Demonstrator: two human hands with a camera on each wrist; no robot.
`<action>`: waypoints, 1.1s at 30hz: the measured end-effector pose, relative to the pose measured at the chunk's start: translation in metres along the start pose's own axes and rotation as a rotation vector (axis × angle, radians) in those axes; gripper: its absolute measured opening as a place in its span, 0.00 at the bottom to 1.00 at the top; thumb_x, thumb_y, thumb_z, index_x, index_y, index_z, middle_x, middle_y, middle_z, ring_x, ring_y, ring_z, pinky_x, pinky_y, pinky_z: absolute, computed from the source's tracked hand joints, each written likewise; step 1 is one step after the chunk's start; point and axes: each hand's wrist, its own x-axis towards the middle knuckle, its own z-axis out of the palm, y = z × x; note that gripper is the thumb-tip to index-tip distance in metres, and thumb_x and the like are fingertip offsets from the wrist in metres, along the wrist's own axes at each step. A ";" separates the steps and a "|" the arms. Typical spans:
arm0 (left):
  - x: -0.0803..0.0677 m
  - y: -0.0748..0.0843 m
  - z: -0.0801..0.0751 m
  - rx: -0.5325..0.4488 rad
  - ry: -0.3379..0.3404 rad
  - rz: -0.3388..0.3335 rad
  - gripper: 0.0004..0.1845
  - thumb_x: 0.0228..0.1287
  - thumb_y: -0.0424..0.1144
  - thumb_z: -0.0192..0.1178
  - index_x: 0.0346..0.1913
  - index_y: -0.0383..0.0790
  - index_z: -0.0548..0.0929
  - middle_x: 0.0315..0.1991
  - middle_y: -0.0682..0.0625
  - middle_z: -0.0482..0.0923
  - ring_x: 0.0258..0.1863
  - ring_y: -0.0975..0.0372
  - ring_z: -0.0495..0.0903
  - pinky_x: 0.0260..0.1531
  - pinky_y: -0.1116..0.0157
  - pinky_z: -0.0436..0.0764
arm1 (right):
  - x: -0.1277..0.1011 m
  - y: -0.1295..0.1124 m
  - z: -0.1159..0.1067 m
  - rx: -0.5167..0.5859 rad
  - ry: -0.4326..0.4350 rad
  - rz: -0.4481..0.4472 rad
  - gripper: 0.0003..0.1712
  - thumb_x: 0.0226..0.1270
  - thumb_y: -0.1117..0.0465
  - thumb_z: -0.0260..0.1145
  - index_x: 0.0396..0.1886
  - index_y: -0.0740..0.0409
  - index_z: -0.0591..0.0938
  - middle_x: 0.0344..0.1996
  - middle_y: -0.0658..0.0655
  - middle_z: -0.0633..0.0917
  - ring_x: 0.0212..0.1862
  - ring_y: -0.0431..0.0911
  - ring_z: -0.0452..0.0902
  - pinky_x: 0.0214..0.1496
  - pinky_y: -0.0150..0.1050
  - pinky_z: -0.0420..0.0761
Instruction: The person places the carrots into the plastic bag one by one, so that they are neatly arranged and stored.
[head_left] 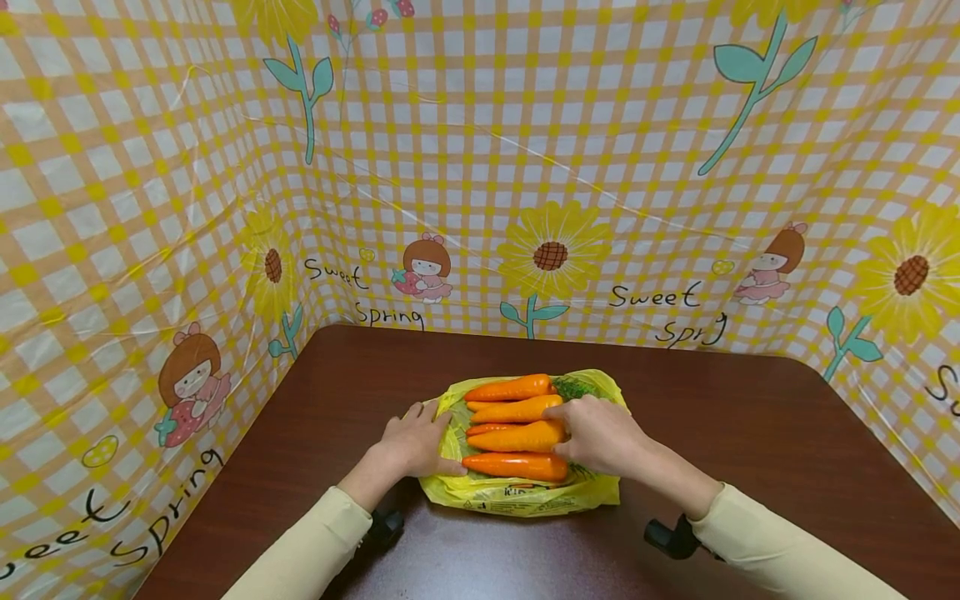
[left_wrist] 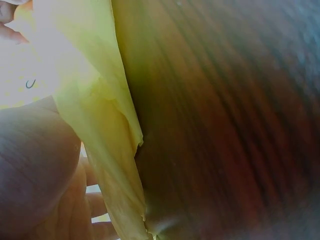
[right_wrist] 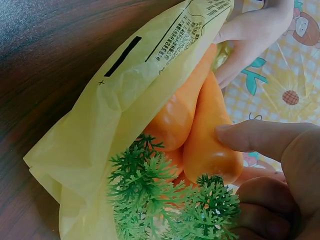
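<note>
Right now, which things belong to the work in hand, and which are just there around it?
In use:
- carrots, held by the right hand
- yellow bag under them, gripped at its edge by the left hand

Just there:
- brown table
- checked sunflower cloth behind

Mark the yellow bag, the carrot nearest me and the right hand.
yellow bag (head_left: 517,493): head view, near edge.
nearest carrot (head_left: 510,465): head view, middle of its body.
right hand (head_left: 600,435): head view, back of the hand.
</note>
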 end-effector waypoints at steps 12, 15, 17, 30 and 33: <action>0.001 0.000 0.001 -0.018 -0.012 -0.011 0.53 0.55 0.74 0.62 0.79 0.50 0.62 0.80 0.43 0.53 0.78 0.45 0.56 0.67 0.41 0.66 | -0.005 -0.003 -0.003 0.030 -0.009 0.030 0.25 0.57 0.58 0.75 0.56 0.53 0.86 0.10 0.43 0.69 0.13 0.36 0.56 0.17 0.30 0.55; 0.001 0.000 0.002 -0.011 -0.015 -0.008 0.53 0.55 0.75 0.61 0.79 0.50 0.62 0.80 0.44 0.53 0.78 0.46 0.56 0.66 0.41 0.67 | -0.007 -0.003 -0.006 0.030 0.011 0.034 0.24 0.58 0.57 0.75 0.56 0.52 0.86 0.08 0.43 0.67 0.12 0.36 0.53 0.17 0.31 0.52; 0.001 -0.001 0.001 -0.009 -0.016 -0.005 0.53 0.55 0.75 0.61 0.79 0.50 0.61 0.80 0.44 0.53 0.78 0.46 0.56 0.66 0.42 0.68 | -0.009 -0.002 -0.008 0.031 0.031 0.034 0.24 0.59 0.55 0.74 0.57 0.51 0.86 0.07 0.43 0.65 0.12 0.37 0.51 0.17 0.31 0.49; -0.005 -0.004 -0.010 -0.107 -0.048 0.047 0.50 0.57 0.70 0.65 0.78 0.49 0.64 0.80 0.42 0.52 0.78 0.44 0.55 0.65 0.38 0.66 | -0.023 0.021 -0.024 0.104 0.130 0.075 0.21 0.64 0.53 0.72 0.56 0.51 0.86 0.09 0.43 0.58 0.12 0.37 0.48 0.18 0.31 0.48; -0.006 -0.007 -0.014 -0.145 -0.057 0.063 0.49 0.58 0.68 0.65 0.77 0.49 0.64 0.80 0.41 0.52 0.78 0.44 0.54 0.65 0.37 0.65 | -0.027 0.028 -0.028 0.102 0.154 0.075 0.20 0.65 0.53 0.71 0.56 0.52 0.86 0.08 0.43 0.59 0.12 0.37 0.50 0.17 0.31 0.49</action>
